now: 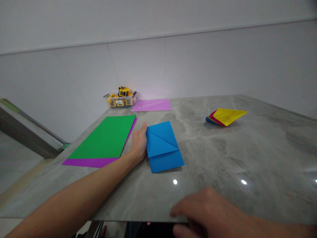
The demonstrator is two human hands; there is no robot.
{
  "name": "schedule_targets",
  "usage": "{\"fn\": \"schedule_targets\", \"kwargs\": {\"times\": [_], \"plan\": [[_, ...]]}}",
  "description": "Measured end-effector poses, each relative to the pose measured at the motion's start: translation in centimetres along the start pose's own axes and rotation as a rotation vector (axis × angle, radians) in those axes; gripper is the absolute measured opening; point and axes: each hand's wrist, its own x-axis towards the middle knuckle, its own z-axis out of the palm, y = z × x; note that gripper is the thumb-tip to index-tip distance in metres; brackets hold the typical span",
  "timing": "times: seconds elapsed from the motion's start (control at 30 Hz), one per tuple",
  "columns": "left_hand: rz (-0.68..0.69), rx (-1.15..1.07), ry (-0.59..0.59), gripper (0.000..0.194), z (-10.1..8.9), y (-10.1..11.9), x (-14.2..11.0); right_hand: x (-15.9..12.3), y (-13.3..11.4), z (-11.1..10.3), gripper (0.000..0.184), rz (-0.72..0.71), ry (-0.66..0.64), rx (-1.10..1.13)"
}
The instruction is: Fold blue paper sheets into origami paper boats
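A folded sheet of blue paper (162, 142) stands slightly raised over the grey table, with a diagonal crease and a folded flap across its lower part. My left hand (140, 140) grips its left edge, thumb upward; the fingers behind the paper are hidden. Close to the table's front edge is my right hand (205, 211), blurred, with thumb and forefinger apart and nothing seen between them. It is well apart from the blue paper. Left of my left hand lie a green sheet (104, 137) and a purple sheet (90, 162) beneath it.
Folded yellow, red and blue paper (228, 116) rests at the right on the marbled table (210, 158). At the back, a clear plastic box (120, 101) holds yellow toy vehicles (124, 91), beside a stack of pink-purple paper (151, 105). A wall (198, 66) stands behind.
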Motion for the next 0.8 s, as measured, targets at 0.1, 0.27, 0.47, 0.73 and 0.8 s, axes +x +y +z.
{"fn": "schedule_targets", "kwargs": {"times": [0.1,0.27,0.47,0.73,0.8], "plan": [[0.017,0.002,0.001,0.045,0.2,0.1,-0.4,2.4,1.8,-3.4,0.044,0.37,0.398,-0.132],[-0.019,0.024,-0.038,0.056,0.5,0.4,-1.3,6.3,7.1,-3.9,0.048,0.487,0.3,0.338],[-0.085,0.087,-0.263,0.04,0.8,1.1,-2.5,7.1,8.7,-1.8,0.045,0.33,0.318,0.77],[-0.19,0.14,-0.316,0.03,1.6,1.3,-3.4,6.9,9.0,-2.2,0.03,0.397,0.352,0.545],[-0.179,0.144,-0.291,0.03,1.6,1.2,-3.3,7.1,9.1,-2.4,0.028,0.401,0.325,0.564]]}}
